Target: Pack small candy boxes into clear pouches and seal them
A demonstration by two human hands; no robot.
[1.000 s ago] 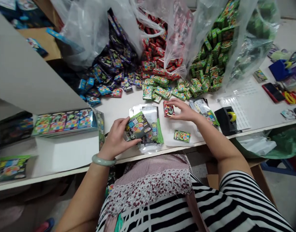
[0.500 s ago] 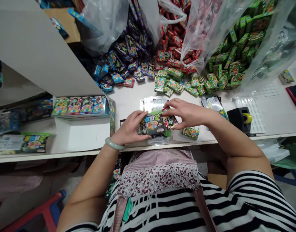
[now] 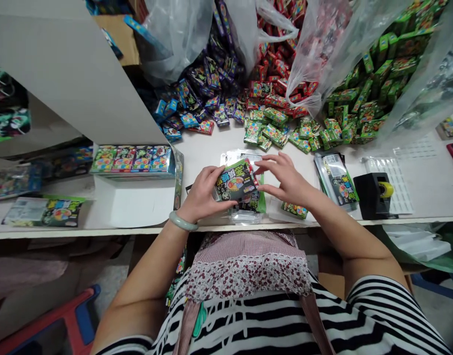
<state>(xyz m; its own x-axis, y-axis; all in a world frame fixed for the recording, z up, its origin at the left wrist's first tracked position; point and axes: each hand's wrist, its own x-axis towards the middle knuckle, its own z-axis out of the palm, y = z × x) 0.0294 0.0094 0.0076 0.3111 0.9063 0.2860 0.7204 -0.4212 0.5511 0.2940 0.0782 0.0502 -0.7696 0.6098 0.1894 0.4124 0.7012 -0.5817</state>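
One packet (image 3: 236, 181) — in left hand (image 3: 200, 195), right hand (image 3: 287, 180) no longer pinching

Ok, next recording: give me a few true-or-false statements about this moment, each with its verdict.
1. The left hand holds a green-and-black packet. True.
2. The right hand grips a red packet. False: its fingers are spread and it shows nothing in its grip.
3. A black tape dispenser with a yellow roll stands on the table, to the right of the hands. True.
4. A pale green bangle is on the right wrist. False: it is on the left wrist.
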